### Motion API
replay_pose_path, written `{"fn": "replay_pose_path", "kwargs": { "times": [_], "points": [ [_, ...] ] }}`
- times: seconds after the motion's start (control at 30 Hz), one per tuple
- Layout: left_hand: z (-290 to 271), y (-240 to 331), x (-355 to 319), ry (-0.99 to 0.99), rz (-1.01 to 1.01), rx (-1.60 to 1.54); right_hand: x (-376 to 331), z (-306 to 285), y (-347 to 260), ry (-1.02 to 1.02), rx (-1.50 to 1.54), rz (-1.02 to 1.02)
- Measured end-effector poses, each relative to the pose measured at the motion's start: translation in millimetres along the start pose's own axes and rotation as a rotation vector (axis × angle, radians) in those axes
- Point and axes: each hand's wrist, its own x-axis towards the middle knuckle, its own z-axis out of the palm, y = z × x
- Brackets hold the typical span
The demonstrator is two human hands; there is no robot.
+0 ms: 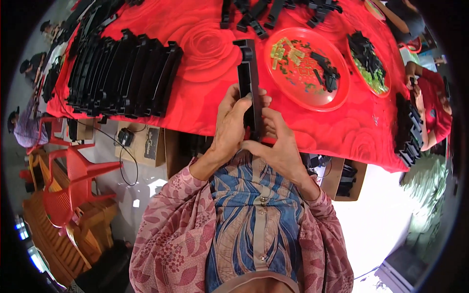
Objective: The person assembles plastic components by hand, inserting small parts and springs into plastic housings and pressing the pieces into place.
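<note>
A long black plastic part (248,73) with a hooked upper end stands out in front of me, pointing away over the table edge. Wrapped round its left side is my left hand (230,117), thumb pressed on the part's face and fingertips showing past its right edge. My right hand (278,141) is at the lower right of the part, fingers curved toward its side and thumb near its bottom end. Whether those right fingers press on the part is hard to make out. Right of it lies a red round tray (337,100) with yellow strips, black pieces and small scraps.
A row of similar black parts (122,78) stands at the left on the red tablecloth (200,49). More black parts (273,12) lie at the far side. A second red tray (386,93) is at the right, near another person (435,107). Red chairs (73,180) stand left; cardboard boxes (151,146) sit below.
</note>
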Motion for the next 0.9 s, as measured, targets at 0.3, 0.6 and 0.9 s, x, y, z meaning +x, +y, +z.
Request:
{"fn": "replay_pose_path", "kwargs": {
  "times": [0.3, 0.6, 0.9],
  "points": [
    [-1, -4, 2, 0.031, 0.276, 0.152, 1, -19, 2, 0.031, 0.384, 0.146],
    [-64, -5, 4, -0.133, 0.201, -0.228, 6, -15, 12, 0.129, 0.493, 0.104],
    [-99, 6, -10, -0.304, -0.140, -0.298, 12, -35, 14, 0.232, 0.552, 0.043]
  ]
}}
